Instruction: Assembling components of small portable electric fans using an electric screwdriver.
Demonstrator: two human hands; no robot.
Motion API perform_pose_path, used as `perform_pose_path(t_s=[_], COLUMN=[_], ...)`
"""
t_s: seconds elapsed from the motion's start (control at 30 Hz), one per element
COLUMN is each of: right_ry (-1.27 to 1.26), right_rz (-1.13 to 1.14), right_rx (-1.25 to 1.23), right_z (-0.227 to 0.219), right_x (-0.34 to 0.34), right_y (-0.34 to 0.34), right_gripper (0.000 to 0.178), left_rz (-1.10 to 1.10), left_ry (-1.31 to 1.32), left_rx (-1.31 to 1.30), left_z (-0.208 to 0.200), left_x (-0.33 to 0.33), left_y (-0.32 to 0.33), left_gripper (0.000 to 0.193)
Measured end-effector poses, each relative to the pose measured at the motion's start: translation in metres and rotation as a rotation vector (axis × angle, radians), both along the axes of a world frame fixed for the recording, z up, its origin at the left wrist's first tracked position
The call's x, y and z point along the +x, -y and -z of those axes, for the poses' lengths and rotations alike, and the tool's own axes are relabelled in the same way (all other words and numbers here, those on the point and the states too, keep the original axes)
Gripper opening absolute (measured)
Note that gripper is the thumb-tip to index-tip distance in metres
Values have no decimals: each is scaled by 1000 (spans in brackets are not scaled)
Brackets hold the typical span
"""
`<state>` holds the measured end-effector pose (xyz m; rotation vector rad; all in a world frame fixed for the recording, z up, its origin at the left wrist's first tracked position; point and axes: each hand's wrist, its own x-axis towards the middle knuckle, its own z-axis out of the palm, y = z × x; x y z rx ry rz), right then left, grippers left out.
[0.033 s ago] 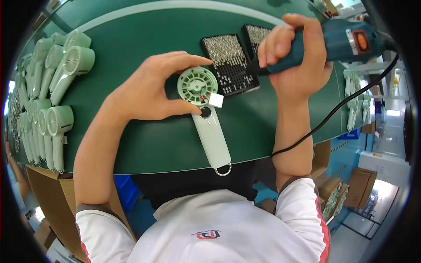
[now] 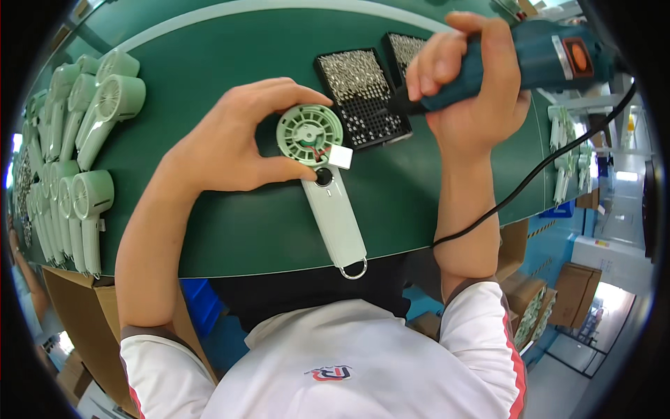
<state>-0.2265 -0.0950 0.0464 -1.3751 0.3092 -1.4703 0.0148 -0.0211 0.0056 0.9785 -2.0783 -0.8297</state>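
My left hand (image 2: 241,143) curls its thumb and fingers round the round head of a pale green handheld fan (image 2: 335,216), which lies on the table with its handle toward me. The fan's head is uncovered, with red wires and a small white square piece (image 2: 340,157) at its lower right. Raised at the right, my right hand (image 2: 481,91) is wrapped round a dark teal electric screwdriver (image 2: 544,59) with a black cord. Its dark tip end points left, over the edge of a black screw tray (image 2: 363,94) with rows of silver screws.
A second screw tray (image 2: 405,52) stands behind my right hand. Several pale green fans (image 2: 91,195) are grouped at the left of the green table (image 2: 230,237). The black cord (image 2: 537,185) runs down past my right forearm. Cardboard boxes (image 2: 84,300) stand below the table edge.
The fan and my left hand appear slightly farther left. My right hand and the screwdriver have shifted a little up and left; the screwdriver's tip end is still by the screw tray.
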Motion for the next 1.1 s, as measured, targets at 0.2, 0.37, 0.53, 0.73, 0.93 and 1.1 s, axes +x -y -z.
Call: perform_pose_path(t_s=[0.2,0.37,0.53,0.73,0.93,1.1], right_ry=[-50,-83,-82,-126,-252,-152], right_rz=[231,241,234,277,283,50], right_rx=[246,235,238,207,63,-129], right_z=[-11,-9,-6,-5,3,17], right_x=[24,21,21,25,29,10], right_y=[-21,-19,-18,-18,-22,3], right_gripper=[33,32,29,25,24,26], left_rz=[7,6,11,3,13,14], left_ry=[25,33,22,11,17,-18], left_rx=[-11,-44,-56,-46,-25,-20], left_z=[2,3,4,4,6,6], left_x=[-1,-3,-2,-1,3,0], left_y=[7,6,5,5,3,3], left_gripper=[64,62,62,62,66,65])
